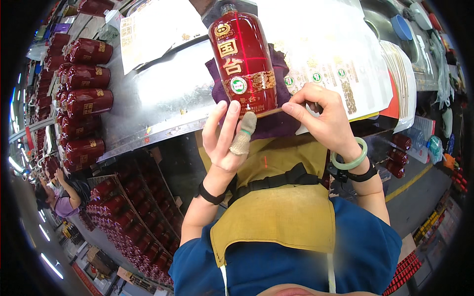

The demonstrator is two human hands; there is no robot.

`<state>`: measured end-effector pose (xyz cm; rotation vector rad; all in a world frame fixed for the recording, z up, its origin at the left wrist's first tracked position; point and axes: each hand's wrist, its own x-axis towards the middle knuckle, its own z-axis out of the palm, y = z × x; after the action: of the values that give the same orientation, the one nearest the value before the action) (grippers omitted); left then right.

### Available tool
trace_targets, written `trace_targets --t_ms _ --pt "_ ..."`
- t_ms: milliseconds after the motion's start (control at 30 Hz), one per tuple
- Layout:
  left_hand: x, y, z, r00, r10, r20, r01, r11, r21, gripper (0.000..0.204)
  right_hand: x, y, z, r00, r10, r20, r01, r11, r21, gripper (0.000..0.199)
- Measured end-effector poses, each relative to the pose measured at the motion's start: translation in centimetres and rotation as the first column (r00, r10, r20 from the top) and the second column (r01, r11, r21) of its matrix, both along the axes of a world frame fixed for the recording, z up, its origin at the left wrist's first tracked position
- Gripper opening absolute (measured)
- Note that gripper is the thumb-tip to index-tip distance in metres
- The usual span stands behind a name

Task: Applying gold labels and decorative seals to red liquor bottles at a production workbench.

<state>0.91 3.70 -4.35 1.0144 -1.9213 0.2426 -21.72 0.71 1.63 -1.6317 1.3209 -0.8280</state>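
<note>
A dark red glass bottle with gold lettering, a gold band and a round green-and-white sticker lies on a purple cloth at the bench edge, its neck pointing away from me. My left hand is by the left side of the bottle's base, fingers stretched out, with a knitted cover on the thumb reaching the base. At the base's right corner, my right hand has thumb and forefinger pinched together. What they pinch, if anything, is too small to make out. A thin brown strip or edge runs below the base between my hands.
White sheets with gold labels lie right of the bottle, more sheets at the far left. Red bottles line the bench's left end; a rack of bottles stands below. Another person is at far left. A blue bowl is far right.
</note>
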Motion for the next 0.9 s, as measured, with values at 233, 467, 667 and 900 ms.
trace_targets --t_ms 233,467,667,900 --pt "-1.4 0.0 1.0 0.995 0.056 0.088 -0.061 0.997 0.052 0.024 0.1 -0.1 -0.5 1.000 -0.019 -0.003 0.019 1.000 0.006 0.019" --pt "-0.4 -0.8 1.0 0.990 0.001 -0.141 0.009 0.998 0.067 0.035 0.3 0.2 0.1 1.000 0.002 0.020 -0.002 1.000 -0.021 0.018" --pt "-0.1 -0.1 0.3 0.998 -0.004 -0.062 0.011 0.994 0.107 0.033 0.0 0.1 0.2 1.000 -0.005 0.015 0.004 1.000 0.016 0.017" --pt "-1.3 0.1 1.0 0.996 0.087 0.033 -0.087 0.996 0.027 0.023 0.0 0.1 -0.6 1.000 -0.012 0.012 0.012 1.000 -0.006 0.020"
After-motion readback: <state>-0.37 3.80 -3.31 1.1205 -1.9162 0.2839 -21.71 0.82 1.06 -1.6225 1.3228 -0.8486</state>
